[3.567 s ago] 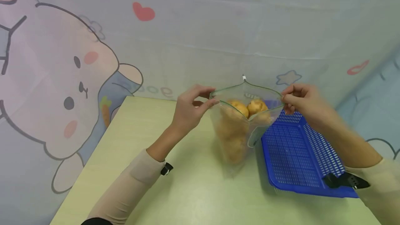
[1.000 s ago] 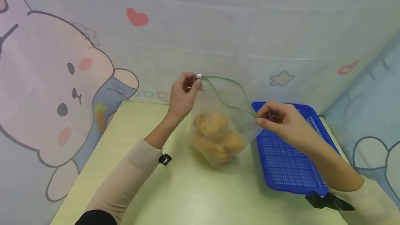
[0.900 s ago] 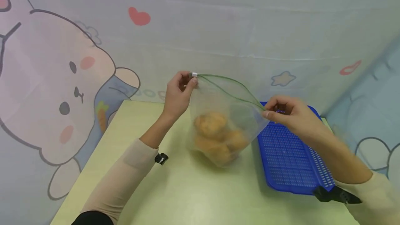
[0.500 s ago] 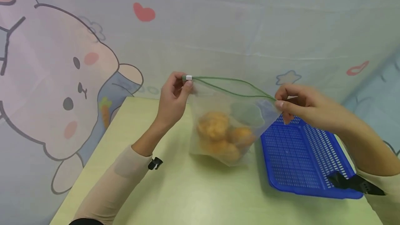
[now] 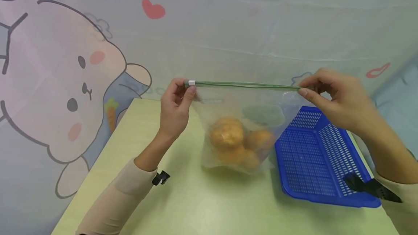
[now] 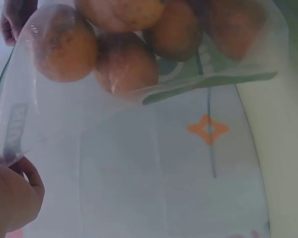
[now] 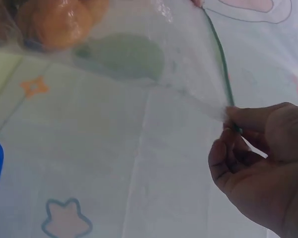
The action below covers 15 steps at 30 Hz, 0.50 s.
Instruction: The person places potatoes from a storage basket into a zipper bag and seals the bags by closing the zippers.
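Observation:
A translucent zip bag [image 5: 241, 108] with a green top strip hangs between both hands, its mouth drawn into a nearly straight line. Several potatoes [image 5: 226, 133] lie in its lower part, seen closer through the plastic in the left wrist view. My left hand [image 5: 174, 110] pinches the top left corner, beside the white slider [image 5: 191, 82]. At the opposite corner my right hand [image 5: 339, 99] pinches the strip's end between thumb and forefinger; the right wrist view shows this hand [image 7: 268, 158] at the end of the green strip.
A blue plastic basket [image 5: 307, 162] with perforated sides stands on the pale table [image 5: 209, 202], right of the bag and under the right forearm. Behind the table hangs a cartoon-printed cloth [image 5: 228, 28].
The bag's mouth, wide earlier, is now stretched nearly flat. The slider end has come into the left hand's grip. Since half a second ago the right hand has moved right and up.

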Motion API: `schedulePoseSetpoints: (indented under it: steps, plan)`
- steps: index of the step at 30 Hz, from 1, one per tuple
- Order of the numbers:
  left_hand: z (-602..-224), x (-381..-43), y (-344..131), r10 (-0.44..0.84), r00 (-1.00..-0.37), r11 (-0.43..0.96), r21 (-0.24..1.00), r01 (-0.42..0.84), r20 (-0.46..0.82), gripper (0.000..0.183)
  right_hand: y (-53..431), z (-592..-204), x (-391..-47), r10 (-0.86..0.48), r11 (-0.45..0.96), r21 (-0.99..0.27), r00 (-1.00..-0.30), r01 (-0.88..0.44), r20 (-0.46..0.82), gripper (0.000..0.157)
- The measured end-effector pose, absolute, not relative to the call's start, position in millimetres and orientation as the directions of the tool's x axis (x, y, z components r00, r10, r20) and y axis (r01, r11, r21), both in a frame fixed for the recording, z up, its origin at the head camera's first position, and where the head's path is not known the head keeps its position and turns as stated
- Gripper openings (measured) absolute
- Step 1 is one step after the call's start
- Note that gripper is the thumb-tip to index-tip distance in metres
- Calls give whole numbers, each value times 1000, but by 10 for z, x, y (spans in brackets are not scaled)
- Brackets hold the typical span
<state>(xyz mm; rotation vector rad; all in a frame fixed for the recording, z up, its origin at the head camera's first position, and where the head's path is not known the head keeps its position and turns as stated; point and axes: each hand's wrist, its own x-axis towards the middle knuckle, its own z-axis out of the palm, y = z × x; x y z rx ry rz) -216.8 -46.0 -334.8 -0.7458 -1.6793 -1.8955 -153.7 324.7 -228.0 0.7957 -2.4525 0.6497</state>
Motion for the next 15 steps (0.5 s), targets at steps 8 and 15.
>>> schedulePoseSetpoints:
  steps: [8, 15]
  plan:
    - [-3478, -2251, -535, 66, -848, -178, 843, 508, 526, 15, 3335, -2388, -1808, -538, 730, -105, -663, -675, 521, 24]
    - [-3599, -2302, -476, 95, -899, -142, 899, 414, 428, 14, 3348, -2633, -2023, -444, 747, -245, -737, -618, 509, 15]
